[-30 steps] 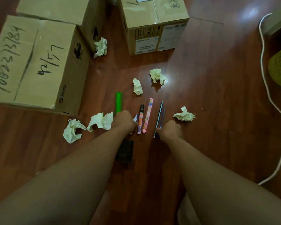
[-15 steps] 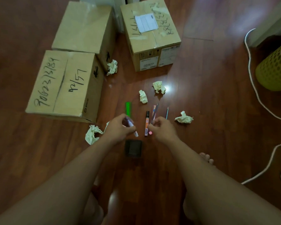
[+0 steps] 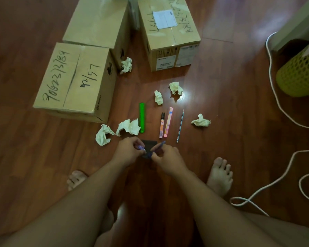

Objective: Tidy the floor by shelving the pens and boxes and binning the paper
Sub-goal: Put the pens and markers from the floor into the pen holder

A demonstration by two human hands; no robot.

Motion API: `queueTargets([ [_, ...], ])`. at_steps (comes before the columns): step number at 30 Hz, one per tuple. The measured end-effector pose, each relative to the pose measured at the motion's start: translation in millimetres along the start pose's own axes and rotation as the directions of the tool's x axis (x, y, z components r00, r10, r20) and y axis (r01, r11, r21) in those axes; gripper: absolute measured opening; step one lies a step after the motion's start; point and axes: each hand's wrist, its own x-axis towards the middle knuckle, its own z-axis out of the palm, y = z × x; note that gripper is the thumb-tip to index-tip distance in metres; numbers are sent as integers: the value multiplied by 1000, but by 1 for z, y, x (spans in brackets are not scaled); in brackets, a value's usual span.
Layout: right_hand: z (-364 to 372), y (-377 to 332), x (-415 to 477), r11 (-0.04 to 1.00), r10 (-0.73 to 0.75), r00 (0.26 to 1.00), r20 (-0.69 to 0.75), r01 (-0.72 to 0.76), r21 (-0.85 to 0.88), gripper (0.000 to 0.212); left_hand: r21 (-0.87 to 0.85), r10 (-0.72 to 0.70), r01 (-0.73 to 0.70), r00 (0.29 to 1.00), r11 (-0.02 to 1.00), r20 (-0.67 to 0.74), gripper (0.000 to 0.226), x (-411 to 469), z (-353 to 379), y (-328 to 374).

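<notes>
Above the dark square pad (image 3: 149, 142), my left hand (image 3: 128, 154) pinches a purple pen (image 3: 139, 147) and my right hand (image 3: 165, 157) grips a blue one (image 3: 158, 146); beyond them I see more pens (image 3: 161, 124), crumpled paper (image 3: 201, 120) and boxes (image 3: 75, 82) on the floor (image 3: 230, 148).

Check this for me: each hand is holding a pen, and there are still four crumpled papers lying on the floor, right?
Not quite: the head view shows six crumpled papers on the floor, not four. The rest holds: the left hand and the right hand each hold a pen.
</notes>
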Motion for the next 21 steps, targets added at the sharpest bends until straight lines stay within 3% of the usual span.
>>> queueTargets([
  [5,8,-2,2,1000,-27,999,45,27,0,20,33,18,-19,999,999,47,14,-1,5,-4],
  [12,-8,0,7,999,-49,997,58,50,-13,24,-119,10,6,991,993,135,15,16,-10,6],
  [18,-36,12,20,996,63,985,-159,-51,78,15,-106,-54,42,992,993,-110,8,57,-14,21],
  [21,-50,27,41,987,153,952,-264,-135,85,15,-58,-84,79,992,995,-99,12,79,-7,34],
])
